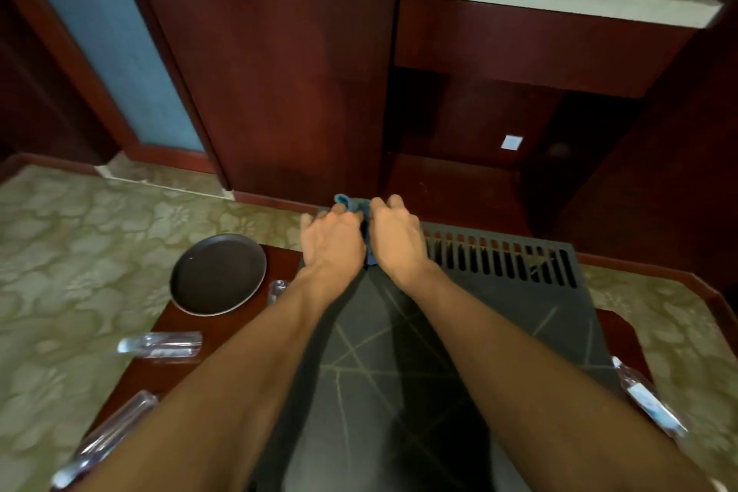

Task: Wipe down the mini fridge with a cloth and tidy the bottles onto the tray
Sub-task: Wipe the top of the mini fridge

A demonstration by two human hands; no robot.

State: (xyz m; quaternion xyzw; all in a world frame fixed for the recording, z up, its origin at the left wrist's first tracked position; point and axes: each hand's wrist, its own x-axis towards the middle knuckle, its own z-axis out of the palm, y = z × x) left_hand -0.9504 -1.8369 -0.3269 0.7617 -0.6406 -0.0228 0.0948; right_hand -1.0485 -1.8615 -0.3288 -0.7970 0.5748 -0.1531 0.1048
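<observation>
No legible text anywhere in view

The label on the bottle [649, 399] at the right edge of the table showed only a pale blue-white blur — no word or number could be made out — and the small white square plate [511, 142] on the dark wood cabinet carried no mark that could be read.

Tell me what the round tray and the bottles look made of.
The round tray looks like dark metal or hard plastic, semi-gloss, its raised rim catching light. The bottles, like this lying one, look like clear thin plastic, see-through with glints.
</observation>
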